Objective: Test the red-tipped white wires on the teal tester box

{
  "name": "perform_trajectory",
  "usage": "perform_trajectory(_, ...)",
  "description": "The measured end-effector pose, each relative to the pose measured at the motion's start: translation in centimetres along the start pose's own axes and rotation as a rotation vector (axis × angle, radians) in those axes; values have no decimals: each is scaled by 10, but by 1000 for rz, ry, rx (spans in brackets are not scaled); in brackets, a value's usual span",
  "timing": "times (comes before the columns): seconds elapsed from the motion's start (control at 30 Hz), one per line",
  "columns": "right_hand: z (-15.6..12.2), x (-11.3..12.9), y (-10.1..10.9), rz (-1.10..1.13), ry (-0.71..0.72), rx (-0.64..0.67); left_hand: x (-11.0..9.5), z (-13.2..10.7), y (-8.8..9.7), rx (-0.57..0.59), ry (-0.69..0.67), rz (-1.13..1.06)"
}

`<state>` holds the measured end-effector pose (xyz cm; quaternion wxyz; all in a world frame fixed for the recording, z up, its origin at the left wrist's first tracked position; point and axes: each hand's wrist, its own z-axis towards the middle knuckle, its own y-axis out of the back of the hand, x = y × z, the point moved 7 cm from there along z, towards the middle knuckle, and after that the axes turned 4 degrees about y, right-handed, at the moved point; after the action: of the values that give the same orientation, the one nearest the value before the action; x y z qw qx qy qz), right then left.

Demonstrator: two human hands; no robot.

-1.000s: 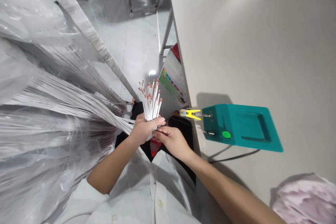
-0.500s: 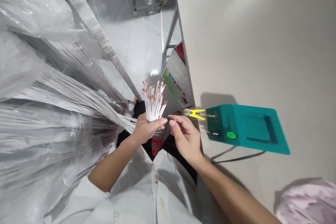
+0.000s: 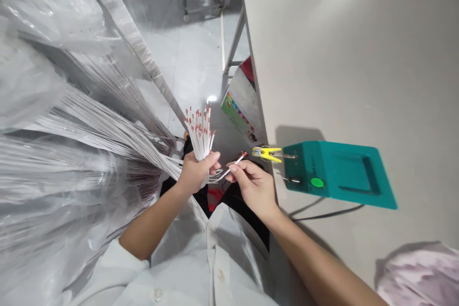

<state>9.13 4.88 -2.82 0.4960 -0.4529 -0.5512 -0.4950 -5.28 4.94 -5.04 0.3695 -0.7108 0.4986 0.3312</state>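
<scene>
Wires, white with red tips, fan upward as a bundle (image 3: 201,136) out of the left hand (image 3: 193,174), which is closed around them just left of the teal tester box (image 3: 339,174) on the desk (image 3: 358,57). The right hand (image 3: 251,184) pinches a single wire (image 3: 234,162) between thumb and forefinger, its red tip angled toward the yellow clip (image 3: 266,154) that juts from the box's left face, close but not touching. Long white strands trail from the bundle to the left of the box, under clear plastic sheeting (image 3: 53,105). The risk, as I judge it: that single wire stays tangled with its neighbours at the left fist, so a tug toward the clip could drag others loose or bend the thin tip before it seats. A slack left grip could let the fan slide.
</scene>
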Motion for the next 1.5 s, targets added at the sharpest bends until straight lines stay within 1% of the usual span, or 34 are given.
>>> perform_trajectory(0.1,-2,2,-8,-106,80,81,-12,-9,-9,50,-63,105)
perform_trajectory(0.2,-4,7,-10,-212,207,89,-12,-17,-18,109,-99,190)
perform_trajectory(0.27,-5,11,-11,-249,269,94,-11,-19,-19,108,-141,239)
perform_trajectory(0.33,-4,14,-10,-261,292,107,-11,-19,-17,81,-165,291)
perform_trajectory(0.4,-2,19,-3,-268,298,78,-13,-19,-15,48,-181,348)
perform_trajectory(0.47,1,28,9,-290,323,1,-17,-20,-13,29,-195,396)
perform_trajectory(0.5,2,33,15,-308,348,-31,-19,-21,-13,29,-201,416)
perform_trajectory(0.57,4,44,22,-344,411,-41,-20,-23,-14,54,-219,460)
perform_trajectory(0.63,7,50,24,-369,458,12,-20,-24,-16,93,-252,512)
perform_trajectory(0.7,9,52,23,-391,468,115,-18,-25,-18,140,-271,555)
perform_trajectory(0.83,11,50,16,-446,450,338,-12,-24,-19,254,-234,568)
perform_trajectory(0.9,11,50,14,-424,439,392,-12,-24,-20,326,-203,540)
perform_trajectory(0.97,10,48,13,-318,385,407,-16,-25,-21,403,-192,504)
perform_trajectory(1.07,9,38,9,-33,217,329,-24,-27,-22,468,-172,426)
perform_trajectory(1.13,6,28,3,153,103,254,-26,-27,-20,459,-130,351)
perform_trajectory(1.27,-2,8,-11,431,-90,166,-22,-27,-19,424,-59,237)
perform_trajectory(1.33,-4,1,-14,508,-155,113,-18,-26,-21,425,-31,182)
perform_trajectory(1.4,-5,-2,-14,513,-181,76,-12,-25,-22,414,-1,118)
perform_trajectory(1.5,-4,1,-11,446,-127,63,-4,-23,-24,408,34,17)
